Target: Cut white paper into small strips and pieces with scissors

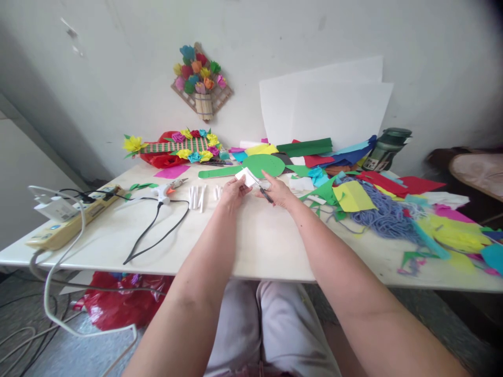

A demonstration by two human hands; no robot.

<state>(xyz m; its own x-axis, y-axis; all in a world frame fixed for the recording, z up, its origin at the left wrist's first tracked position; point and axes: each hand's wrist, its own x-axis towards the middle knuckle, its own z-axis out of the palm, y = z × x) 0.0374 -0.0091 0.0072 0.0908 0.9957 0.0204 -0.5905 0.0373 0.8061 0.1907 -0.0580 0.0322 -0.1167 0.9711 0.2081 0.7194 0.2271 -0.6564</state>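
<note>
My left hand grips a small piece of white paper over the middle of the table. In my right hand is a pair of scissors, its dark handle showing by the fingers and its blades pointing at the paper. Whether the blades are cutting into it I cannot tell. Just behind both hands lies a green oval shape with long strips at its sides. White rolled paper sticks rest to the left, some partly hidden by my left hand.
A glue gun with a looping black cord and a power strip occupy the left. Coloured paper scraps, blue-grey yarn and a dark bottle crowd the right. A flower-trimmed craft sits near the wall.
</note>
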